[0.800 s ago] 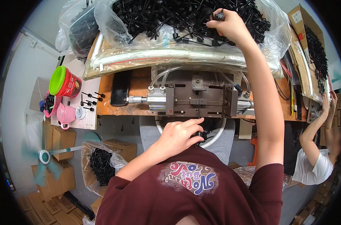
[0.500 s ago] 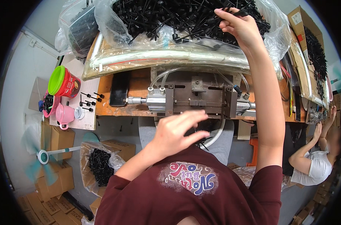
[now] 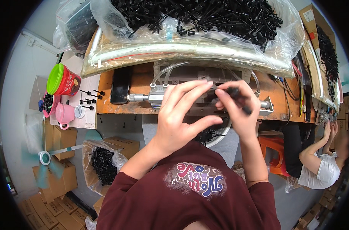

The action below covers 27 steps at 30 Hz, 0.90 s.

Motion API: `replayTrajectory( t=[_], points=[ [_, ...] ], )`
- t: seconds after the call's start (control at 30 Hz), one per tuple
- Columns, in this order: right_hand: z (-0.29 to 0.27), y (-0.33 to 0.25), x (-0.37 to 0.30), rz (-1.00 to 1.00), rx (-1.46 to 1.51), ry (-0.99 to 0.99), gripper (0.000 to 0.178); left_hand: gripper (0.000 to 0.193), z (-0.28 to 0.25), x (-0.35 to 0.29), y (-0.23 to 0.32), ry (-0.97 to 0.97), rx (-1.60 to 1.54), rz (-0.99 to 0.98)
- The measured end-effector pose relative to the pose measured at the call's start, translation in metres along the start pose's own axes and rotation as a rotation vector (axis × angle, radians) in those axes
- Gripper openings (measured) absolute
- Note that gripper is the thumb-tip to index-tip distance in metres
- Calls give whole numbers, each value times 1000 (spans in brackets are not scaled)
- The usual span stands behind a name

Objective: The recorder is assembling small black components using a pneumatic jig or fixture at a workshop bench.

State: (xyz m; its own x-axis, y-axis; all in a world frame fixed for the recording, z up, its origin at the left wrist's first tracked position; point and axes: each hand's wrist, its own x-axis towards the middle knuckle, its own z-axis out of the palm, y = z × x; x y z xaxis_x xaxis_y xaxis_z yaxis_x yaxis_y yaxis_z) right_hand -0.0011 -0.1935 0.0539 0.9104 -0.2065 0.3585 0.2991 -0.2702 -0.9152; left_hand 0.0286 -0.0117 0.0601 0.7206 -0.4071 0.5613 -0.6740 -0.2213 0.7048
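the right hand (image 3: 239,102) is closed around black parts (image 3: 246,110), dull and dark, a thick, blunt end showing below the grip, finer detail blurred. they are held above the metal fixture (image 3: 156,99) along the near edge of the wooden bench (image 3: 281,105). beside them the left hand (image 3: 177,119) hovers, thumb and fingers apart.

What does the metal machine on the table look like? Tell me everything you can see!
The machine looks like hard metal and sits on the wooden table, stretching left to right. Its left end has a silver block with a round silver rod poking out; its right end has a silver bracket. Clear tubes curve away from the block. The left hand and right hand hide most of its middle, so I can't tell whether they touch it.
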Motion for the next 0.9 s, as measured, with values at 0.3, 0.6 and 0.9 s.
replayTrajectory(
  t=[0.3, 0.6, 0.9],
  points=[
    [-1, 23, -28, -731, -585, 6, 36, 28, 8, -14, 7, -126, -152, -5],
    [-14, 16, -41, -168, -193, 284, 13, 24, 33, -54, -34, -148, 254, 151],
    [-18, 2, -51, 47, 30, 109, 13, 24, 50, -50, -42, -200, 445, 165]
  ],
)
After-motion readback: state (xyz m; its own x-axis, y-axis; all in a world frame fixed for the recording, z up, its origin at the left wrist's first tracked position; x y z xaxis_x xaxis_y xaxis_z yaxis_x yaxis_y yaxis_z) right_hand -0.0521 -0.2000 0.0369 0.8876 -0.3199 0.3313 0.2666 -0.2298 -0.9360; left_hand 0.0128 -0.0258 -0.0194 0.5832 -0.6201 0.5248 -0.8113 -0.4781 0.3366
